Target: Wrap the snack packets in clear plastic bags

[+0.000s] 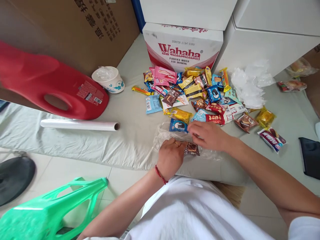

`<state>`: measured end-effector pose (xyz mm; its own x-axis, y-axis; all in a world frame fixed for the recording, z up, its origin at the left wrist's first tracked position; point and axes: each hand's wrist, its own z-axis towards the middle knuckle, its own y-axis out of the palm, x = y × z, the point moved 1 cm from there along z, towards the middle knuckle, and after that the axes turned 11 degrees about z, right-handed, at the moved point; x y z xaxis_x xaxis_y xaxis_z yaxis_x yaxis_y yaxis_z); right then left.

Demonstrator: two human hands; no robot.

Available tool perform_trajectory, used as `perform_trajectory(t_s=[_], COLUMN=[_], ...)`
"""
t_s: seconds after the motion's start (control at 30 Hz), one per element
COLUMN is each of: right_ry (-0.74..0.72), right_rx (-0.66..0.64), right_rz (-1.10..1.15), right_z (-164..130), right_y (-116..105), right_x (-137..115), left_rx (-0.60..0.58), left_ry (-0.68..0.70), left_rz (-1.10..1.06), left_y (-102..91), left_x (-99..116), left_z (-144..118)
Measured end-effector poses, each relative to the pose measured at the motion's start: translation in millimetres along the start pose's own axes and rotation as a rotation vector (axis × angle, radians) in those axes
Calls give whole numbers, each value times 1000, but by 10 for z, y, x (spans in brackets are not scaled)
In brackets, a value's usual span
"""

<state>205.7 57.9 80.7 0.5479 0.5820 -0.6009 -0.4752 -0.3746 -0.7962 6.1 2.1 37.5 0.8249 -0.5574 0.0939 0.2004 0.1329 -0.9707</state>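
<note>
- Pinching the near edge of a clear plastic bag [162, 135] with the left hand [170, 157], fingers curled narrow on the film, a red cord at the wrist.
- Reaching over the same bag with the right hand [208, 135], fingers loosely spread and pointing left; cannot tell whether anything is gripped.
- Lying between the two hands, touching the bag: a brown cocoa snack packet [192, 148].
- Just beyond the right fingertips: a blue Oreo packet [178, 126] and a yellow packet [180, 115].
- Spread farther back on the pale sheet [105, 146] covering the floor: a heap of mixed snack packets [195, 91], with a Wahaha water carton [183, 46] behind it.
- Far right of the heap: crumpled clear plastic [248, 85].
- Left side: a roll of cling film [80, 125], a red jug [45, 83] and a paper cup [108, 79].
- Near left: a green plastic stool [50, 210].
</note>
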Motion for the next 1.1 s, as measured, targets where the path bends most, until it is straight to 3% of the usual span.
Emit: perform_trajectory(t_s=[0.17,0.3,0.47,0.53,0.67,0.77,0.9,1.1], right_ry=[-219,-206,-205,-189,-168,-180,-204,-214], right_rx=[-20,14,-53,-91,-127,-130,-150,-166], right_rz=[-172,-184,-147,-135,-131,-144,-145,-175], right_z=[-373,-482,-407,-378,-351,-342,-341,-330], right_y=[372,610,679,682,678,674,683,699], right_x=[-270,-277,-294,-307,-316,-308,-290,-265], left_rx=[101,207,209,240,361,232,-44,-224], left_ry=[-26,-23,-25,-114,-467,-527,-345,-165], left_rz=[13,-107,-286,-318,-251,-470,-866,-942], left_y=[53,94,67,60,118,213,250,121], left_x=[11,-72,-203,-250,-437,-671,-953,-1095], left_z=[-106,-202,-329,-384,-425,-330,-72,213])
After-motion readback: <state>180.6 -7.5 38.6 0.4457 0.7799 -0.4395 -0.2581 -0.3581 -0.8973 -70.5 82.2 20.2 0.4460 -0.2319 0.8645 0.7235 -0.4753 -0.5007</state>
